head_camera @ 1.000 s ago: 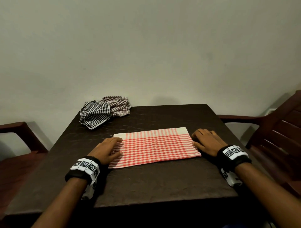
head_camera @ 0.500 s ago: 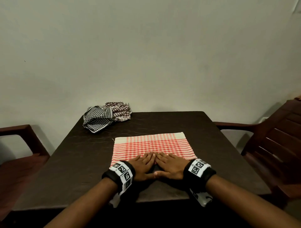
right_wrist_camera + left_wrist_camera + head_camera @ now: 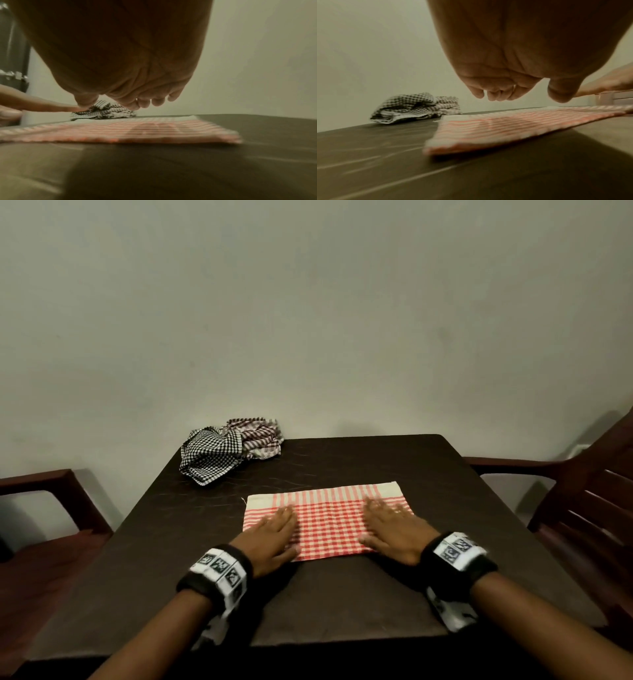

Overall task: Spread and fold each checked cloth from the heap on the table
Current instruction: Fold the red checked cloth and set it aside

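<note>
A red-and-white checked cloth (image 3: 327, 518) lies folded into a flat rectangle on the dark table (image 3: 428, 467). My left hand (image 3: 274, 529) is spread flat over its left part, fingers straight. My right hand (image 3: 390, 522) is spread flat over its right part, blurred by motion. In the left wrist view the cloth (image 3: 505, 124) lies just under the fingertips (image 3: 494, 96); in the right wrist view the cloth (image 3: 137, 129) lies below the fingers (image 3: 145, 102). Whether the palms touch the cloth I cannot tell. The heap (image 3: 229, 453) of black-checked and brown-striped cloths sits at the far left corner.
A dark red chair (image 3: 589, 491) stands at the table's right side and another (image 3: 44, 508) at its left. A pale wall rises right behind the table's far edge. The heap (image 3: 416, 106) also shows in the left wrist view.
My hands came from the cloth's two ends to its near middle, side by side, and have since slid apart, left hand leftward and right hand rightward across the cloth.
</note>
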